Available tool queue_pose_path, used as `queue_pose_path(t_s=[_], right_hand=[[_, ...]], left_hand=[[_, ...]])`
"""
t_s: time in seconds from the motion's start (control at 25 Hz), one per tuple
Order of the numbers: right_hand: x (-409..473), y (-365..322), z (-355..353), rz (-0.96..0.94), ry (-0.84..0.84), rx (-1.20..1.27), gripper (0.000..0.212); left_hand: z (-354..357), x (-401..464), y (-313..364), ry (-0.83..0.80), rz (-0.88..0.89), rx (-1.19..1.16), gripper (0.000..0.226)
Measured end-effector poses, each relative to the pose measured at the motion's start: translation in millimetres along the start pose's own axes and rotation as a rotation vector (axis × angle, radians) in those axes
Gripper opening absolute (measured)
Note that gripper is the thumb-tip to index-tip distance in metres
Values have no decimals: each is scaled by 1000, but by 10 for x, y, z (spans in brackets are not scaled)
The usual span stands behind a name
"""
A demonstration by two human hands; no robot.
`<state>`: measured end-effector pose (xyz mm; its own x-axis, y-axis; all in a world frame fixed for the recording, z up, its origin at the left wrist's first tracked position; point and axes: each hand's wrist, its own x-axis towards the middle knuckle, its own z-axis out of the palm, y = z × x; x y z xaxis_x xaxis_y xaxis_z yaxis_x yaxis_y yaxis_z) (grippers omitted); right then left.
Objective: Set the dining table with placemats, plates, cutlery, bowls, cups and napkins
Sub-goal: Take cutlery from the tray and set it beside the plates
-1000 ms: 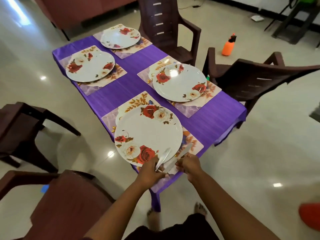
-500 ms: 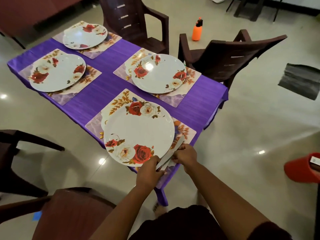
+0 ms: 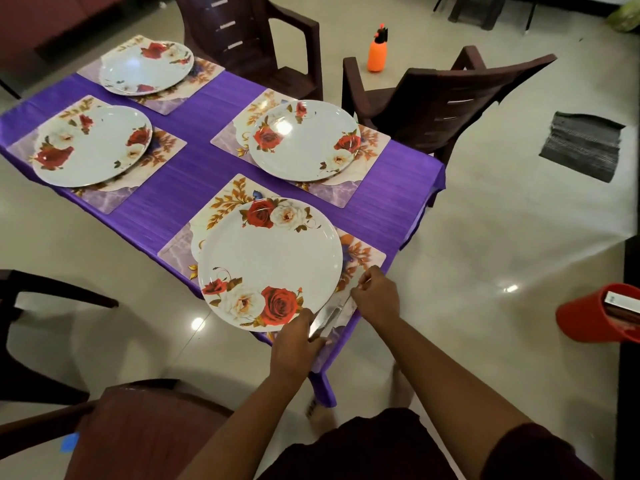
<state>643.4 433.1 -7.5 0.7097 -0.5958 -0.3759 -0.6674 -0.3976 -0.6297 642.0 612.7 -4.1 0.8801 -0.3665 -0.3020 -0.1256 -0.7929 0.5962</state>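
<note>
The table knife point(image 3: 329, 315) lies on the near right strip of the placemat point(image 3: 360, 258), just beside the rim of the rose-patterned plate point(image 3: 270, 261). The left hand point(image 3: 294, 344) has curled fingers on the knife's handle end, at the table's point(image 3: 194, 168) near corner; the right hand point(image 3: 375, 294) pinches something thin further up the same strip, just past the blade tip (whether that is the knife's far end or a second piece of cutlery I cannot tell, it is blurred).

Judging by its shine, the knife is polished metal: stiff, light, slippery, and thin enough to be awkward to lift off a flat mat. The handle end, under the left fingers, looks the better hold; the blade ahead of them offers little to pinch. The plate inboard of both grips appears light and smooth, so it may slide if nudged. The mat beneath the grips also looks smooth, and could slip on the purple cloth toward the table edge.
</note>
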Motion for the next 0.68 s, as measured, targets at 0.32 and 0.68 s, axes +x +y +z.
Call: queue_pose_path(t_s=[0.32, 0.68], right_hand=[[53, 355, -73, -471, -60, -471, 47], [-64, 148, -152, -281, 102, 210, 20]], left_hand=[[-14, -118, -88, -10, 293, 208, 50], [-250, 196, 596, 225, -188, -754, 32]])
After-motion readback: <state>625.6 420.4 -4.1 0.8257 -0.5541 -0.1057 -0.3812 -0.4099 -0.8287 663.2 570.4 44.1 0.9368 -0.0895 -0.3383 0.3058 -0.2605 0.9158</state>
